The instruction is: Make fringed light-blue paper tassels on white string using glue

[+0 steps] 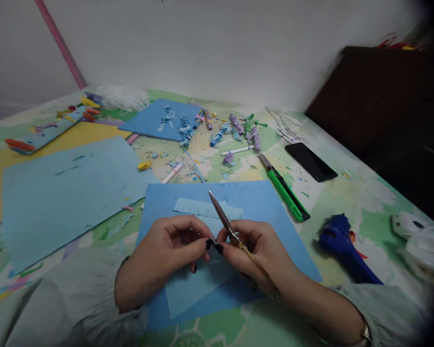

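My right hand (255, 250) is closed around gold-handled scissors (224, 219), whose blades are together and point up and away from me. My left hand (173, 243) has its fingers curled into a pinch that meets the right thumb; what it pinches is too small to name. Both hands rest over a blue paper sheet (267, 202). On that sheet lies a light-blue strip with a fringed edge (198, 207), just beyond my fingers. A lighter blue piece (191, 291) lies under my wrists.
A big light-blue sheet (65, 193) covers the left. To the right lie a green utility knife (287, 193), a black phone (310, 161) and a blue glue gun (342, 246). Rolled paper bits (235, 127), a white pen (238, 150) and scraps fill the far side.
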Demonstrator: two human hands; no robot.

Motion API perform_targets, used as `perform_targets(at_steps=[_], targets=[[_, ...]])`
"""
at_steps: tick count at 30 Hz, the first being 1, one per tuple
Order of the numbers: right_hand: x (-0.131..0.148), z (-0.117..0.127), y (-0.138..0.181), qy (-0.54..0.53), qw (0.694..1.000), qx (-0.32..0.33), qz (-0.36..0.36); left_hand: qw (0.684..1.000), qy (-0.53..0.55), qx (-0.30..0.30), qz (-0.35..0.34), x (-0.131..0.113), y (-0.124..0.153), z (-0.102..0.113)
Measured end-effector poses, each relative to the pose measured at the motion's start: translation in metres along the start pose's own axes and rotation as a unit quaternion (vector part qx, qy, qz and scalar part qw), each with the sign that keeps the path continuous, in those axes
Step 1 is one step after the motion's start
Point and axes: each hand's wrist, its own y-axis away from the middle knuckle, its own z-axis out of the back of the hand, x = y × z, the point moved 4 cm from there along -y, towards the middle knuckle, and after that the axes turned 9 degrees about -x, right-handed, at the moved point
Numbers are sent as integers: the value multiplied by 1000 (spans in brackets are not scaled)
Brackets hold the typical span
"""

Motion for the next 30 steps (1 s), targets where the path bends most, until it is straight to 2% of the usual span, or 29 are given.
perform_targets(at_steps=[11, 19, 21, 23, 27, 28, 30], targets=[[6, 3, 1, 28, 999, -21, -25, 1000, -27, 12, 9, 6, 0, 3], [5, 6, -3, 62, 998, -20, 1, 995, -95, 17, 12, 5, 2, 0], [7, 15, -7, 79, 995, -60, 0, 995, -95, 16, 7, 4, 2, 0], [9, 30, -13, 88, 988, -126, -1, 995, -95, 6, -1, 2, 1, 4], [11, 58, -23, 123, 958, -257, 29, 993, -77, -56, -66, -12, -3, 20], [11, 63, -25, 162, 945, -280, 44, 991, -75, -74, -83, -19, -4, 25], [12, 67, -29, 228, 927, -287, 79, 985, -94, -100, -101, -36, -4, 35]])
